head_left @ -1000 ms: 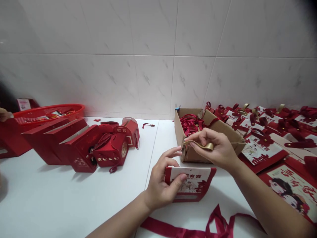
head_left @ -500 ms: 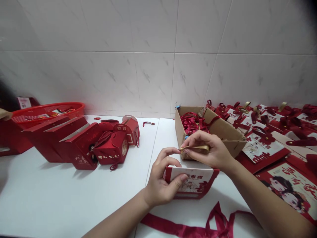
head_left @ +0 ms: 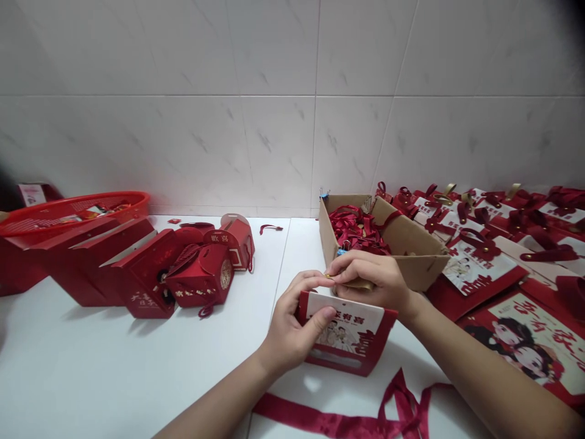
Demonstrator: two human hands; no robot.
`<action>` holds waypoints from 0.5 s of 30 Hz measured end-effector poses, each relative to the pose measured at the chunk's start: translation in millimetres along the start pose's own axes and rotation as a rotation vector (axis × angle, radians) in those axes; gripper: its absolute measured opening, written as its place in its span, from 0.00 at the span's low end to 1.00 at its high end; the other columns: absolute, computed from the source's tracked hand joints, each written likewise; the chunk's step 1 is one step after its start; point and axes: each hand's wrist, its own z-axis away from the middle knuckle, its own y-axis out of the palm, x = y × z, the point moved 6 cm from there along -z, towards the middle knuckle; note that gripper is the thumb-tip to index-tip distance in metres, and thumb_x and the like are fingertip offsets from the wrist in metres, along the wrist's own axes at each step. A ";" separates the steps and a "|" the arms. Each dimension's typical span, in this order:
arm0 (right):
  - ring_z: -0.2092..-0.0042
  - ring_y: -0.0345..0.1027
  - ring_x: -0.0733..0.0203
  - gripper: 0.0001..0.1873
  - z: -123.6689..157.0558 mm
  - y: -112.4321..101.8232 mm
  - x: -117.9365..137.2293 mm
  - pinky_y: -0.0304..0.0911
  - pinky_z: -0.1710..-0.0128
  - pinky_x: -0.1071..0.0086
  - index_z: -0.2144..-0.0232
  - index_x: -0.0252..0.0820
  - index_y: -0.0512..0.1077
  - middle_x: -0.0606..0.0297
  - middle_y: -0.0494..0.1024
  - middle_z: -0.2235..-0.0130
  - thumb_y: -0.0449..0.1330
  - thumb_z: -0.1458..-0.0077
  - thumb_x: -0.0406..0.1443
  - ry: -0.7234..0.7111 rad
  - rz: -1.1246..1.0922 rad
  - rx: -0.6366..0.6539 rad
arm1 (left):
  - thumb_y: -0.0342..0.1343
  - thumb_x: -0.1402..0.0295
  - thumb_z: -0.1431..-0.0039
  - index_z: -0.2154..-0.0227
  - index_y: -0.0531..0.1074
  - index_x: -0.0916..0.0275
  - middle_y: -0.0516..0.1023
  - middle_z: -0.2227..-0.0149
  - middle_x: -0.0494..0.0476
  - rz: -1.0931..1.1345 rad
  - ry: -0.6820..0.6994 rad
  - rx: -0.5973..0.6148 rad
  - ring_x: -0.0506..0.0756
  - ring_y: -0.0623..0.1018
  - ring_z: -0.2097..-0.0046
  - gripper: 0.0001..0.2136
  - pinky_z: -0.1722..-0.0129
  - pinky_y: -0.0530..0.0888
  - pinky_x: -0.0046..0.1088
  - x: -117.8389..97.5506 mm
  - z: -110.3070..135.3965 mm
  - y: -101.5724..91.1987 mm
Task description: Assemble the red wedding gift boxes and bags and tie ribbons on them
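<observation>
Red card with a white printed front makes the small box [head_left: 350, 335], held upright and a little tilted, well in from the table's far edge [head_left: 299, 219]; whether its bottom touches the table cannot be told. The left hand [head_left: 295, 329] clasps its left side, thumb on the front, the fingers partly hidden behind. The right hand [head_left: 372, 277] pinches the gold ribbon [head_left: 361, 285] just above the top edge — its fingertips meet the left index finger there. For this step, it seems best to grip the card lightly, so that it does not bend, and to keep the ribbon flat and its end free near the small hole [head_left: 344, 304]. Compared with half a second ago, the right hand is lower, the ribbon is more covered — and the box's top edge slants more.
</observation>
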 end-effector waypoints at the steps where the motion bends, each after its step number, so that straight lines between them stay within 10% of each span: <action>1: 0.67 0.76 0.63 0.06 0.4 0.2 0.1 0.72 0.72 0.72 0.73 0.43 0.70 0.60 0.80 0.68 0.59 0.47 0.28 -0.005 0.011 0.007 | 0.57 0.65 0.41 0.56 0.73 0.60 0.73 0.55 0.60 0.006 -0.011 0.004 0.58 0.74 0.53 0.11 0.51 0.71 0.36 0.8 0.2 0.2; 15: 0.60 0.74 0.60 0.12 -2.8 -0.2 -12.7 0.72 0.60 0.64 0.59 0.43 0.75 0.60 0.79 0.62 0.61 0.47 0.31 0.201 -0.166 0.017 | 0.56 0.64 0.40 0.49 0.70 0.58 0.68 0.49 0.62 -0.108 0.017 -0.010 0.61 0.71 0.45 0.16 0.46 0.70 0.39 1.3 -2.6 -4.8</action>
